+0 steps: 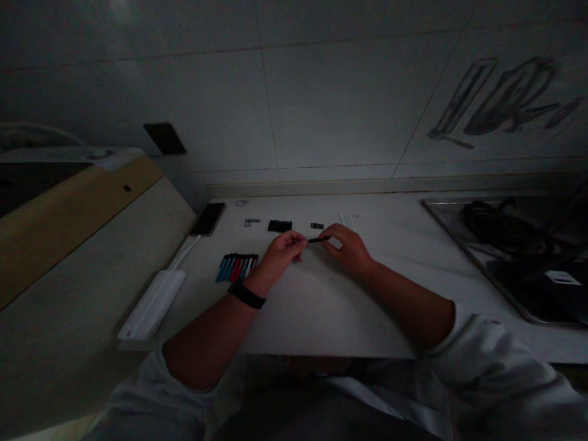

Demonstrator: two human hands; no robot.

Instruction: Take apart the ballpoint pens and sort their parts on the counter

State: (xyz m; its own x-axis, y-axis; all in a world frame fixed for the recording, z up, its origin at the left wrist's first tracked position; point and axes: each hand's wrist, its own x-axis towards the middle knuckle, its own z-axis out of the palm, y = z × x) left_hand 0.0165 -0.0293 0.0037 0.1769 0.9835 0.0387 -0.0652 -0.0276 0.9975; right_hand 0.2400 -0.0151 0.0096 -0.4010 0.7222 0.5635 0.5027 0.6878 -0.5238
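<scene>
Both my hands meet over the middle of a white countertop [321,306]. My left hand [281,252], with a black band at the wrist, pinches one end of a thin black pen-like stick [318,239]. My right hand [349,248] pinches its other end. A row of blue, red and black pen barrels [236,267] lies just left of my left hand. Behind the hands lie a block of black caps [280,225], a small cluster of silver parts [252,222], a small dark piece [316,225] and several thin white sticks [346,220].
A phone [208,218] lies at the counter's back left, wired to a white power bank [154,304] at the left edge. A steel sink [519,257] with dark items is at the right. A tiled wall runs behind. The scene is dim.
</scene>
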